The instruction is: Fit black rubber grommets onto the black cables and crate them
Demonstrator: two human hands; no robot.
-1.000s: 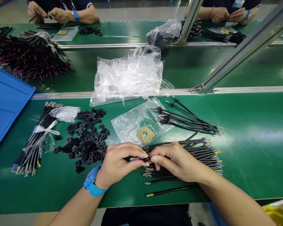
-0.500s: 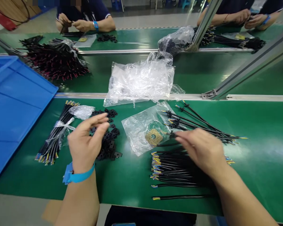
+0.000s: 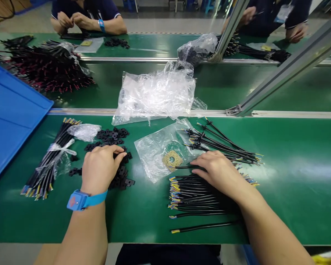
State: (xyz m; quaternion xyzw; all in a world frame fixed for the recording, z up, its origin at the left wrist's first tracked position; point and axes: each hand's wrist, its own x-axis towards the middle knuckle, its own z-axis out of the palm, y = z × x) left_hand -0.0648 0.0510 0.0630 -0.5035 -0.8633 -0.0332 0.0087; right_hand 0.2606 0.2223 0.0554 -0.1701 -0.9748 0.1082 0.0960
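Note:
My left hand (image 3: 100,165), with a blue wrist strap (image 3: 86,200), is over the pile of small black plastic parts (image 3: 123,178). Its thumb and forefinger are pressed close together; anything between the tips is too small to make out. My right hand (image 3: 217,171) has its fingers and thumb round a single black cable (image 3: 182,167) whose end lies over the clear bag's edge. Below that hand lies a row of black cables (image 3: 198,195) with coloured wire ends. Several cables with black parts fitted (image 3: 220,140) lie above it.
A clear flat bag (image 3: 151,154) holds a yellowish sponge (image 3: 172,159). Tied cables (image 3: 51,158) lie at left beside a blue bin (image 3: 13,117). Crumpled plastic (image 3: 157,95) lies on the metal rail (image 3: 99,112). Two people's hands show beyond; a slanted metal post (image 3: 287,70) stands right.
My left hand has lowered onto the black parts. My right hand has come down and left onto a cable; the small dark part it held is out of its fingers. The view has shifted right.

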